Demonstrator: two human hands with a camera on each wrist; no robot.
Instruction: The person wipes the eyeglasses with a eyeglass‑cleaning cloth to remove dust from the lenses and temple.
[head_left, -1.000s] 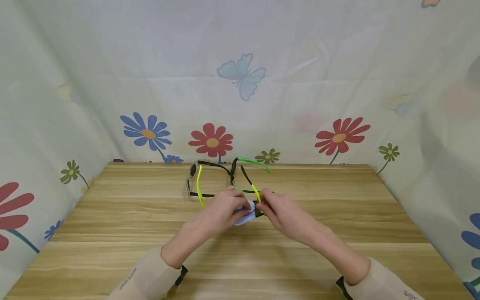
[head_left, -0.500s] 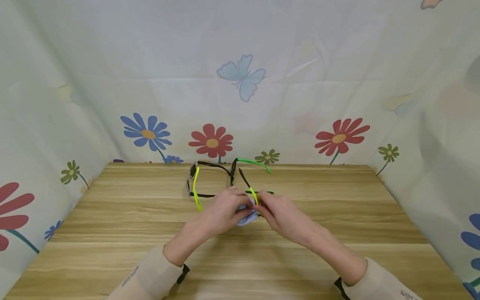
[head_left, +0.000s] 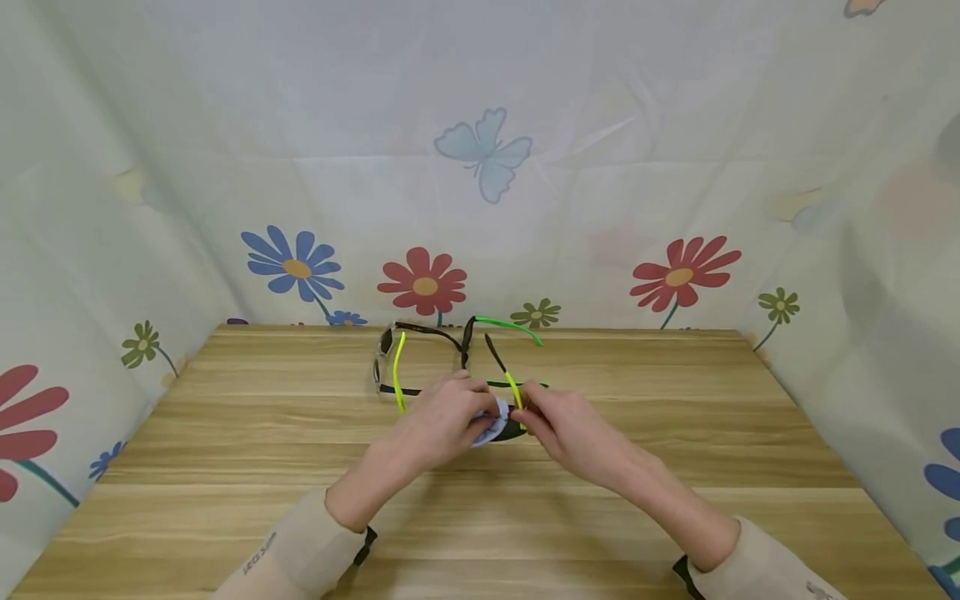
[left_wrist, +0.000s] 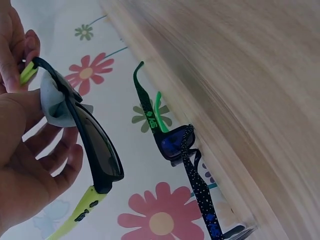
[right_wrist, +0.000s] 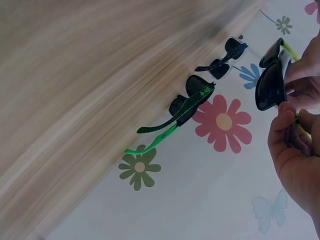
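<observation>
A pair of sunglasses [head_left: 513, 432] with dark lenses and neon yellow temples is held above the table, its temples pointing toward the back. My right hand [head_left: 577, 432] pinches it at the hinge end of the right temple. In my left hand [head_left: 438, 423] is a light blue cloth [left_wrist: 56, 107], folded over the frame and pinched against a lens. Much of the front frame is hidden behind the left hand in the head view. The left wrist view shows one bare dark lens [left_wrist: 101, 142] beside the cloth; from the right wrist, the lens fronts [right_wrist: 271, 86] show.
Behind the hands, sunglasses with green temples [right_wrist: 197, 102] lie on the wooden table [head_left: 480, 517]. To their left are clear-framed sunglasses [right_wrist: 234, 49] with black speckled temples. A flower-printed curtain [head_left: 570, 208] encloses the table at the back and sides.
The yellow-templed sunglasses shift slightly left, then back right, and tilt between the hands. The cloth has moved along the lens, baring more dark lens beside the right fingers. The other sunglasses stay put.
</observation>
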